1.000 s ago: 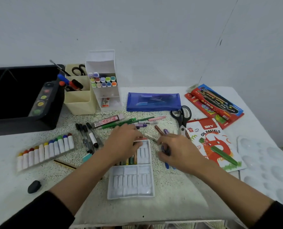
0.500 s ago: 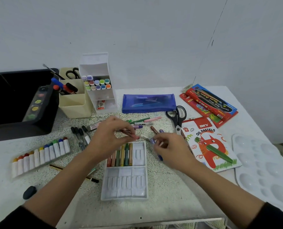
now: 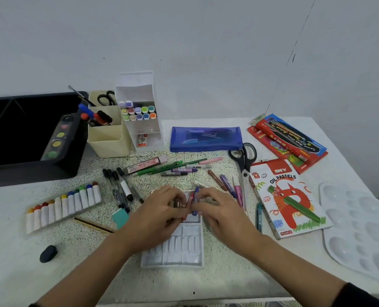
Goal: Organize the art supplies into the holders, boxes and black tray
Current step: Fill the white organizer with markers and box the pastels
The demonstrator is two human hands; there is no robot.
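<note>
Our two hands meet over the far end of the white pastel tray (image 3: 175, 251), which lies on the speckled table (image 3: 217, 278) in front of us. Our left hand (image 3: 159, 211) has its fingers curled together, pinching a red pastel (image 3: 189, 202) at the tips. Our right hand (image 3: 221, 211) is curled the same way around a blue pastel (image 3: 196, 196), which stands nearly upright. The two sticks touch side by side just above the tray's far slots, and our hands hide what already lies there. The near slots show bare.

Loose pastels (image 3: 226, 185) lie just beyond our right hand, beside the oil pastels box (image 3: 288, 200). Pens (image 3: 122, 187) lie to the left, near a row of paint tubes (image 3: 64, 204). The black tray (image 3: 29, 169), the cream holder (image 3: 108, 140) and the white marker holder (image 3: 144, 134) stand at the far left.
</note>
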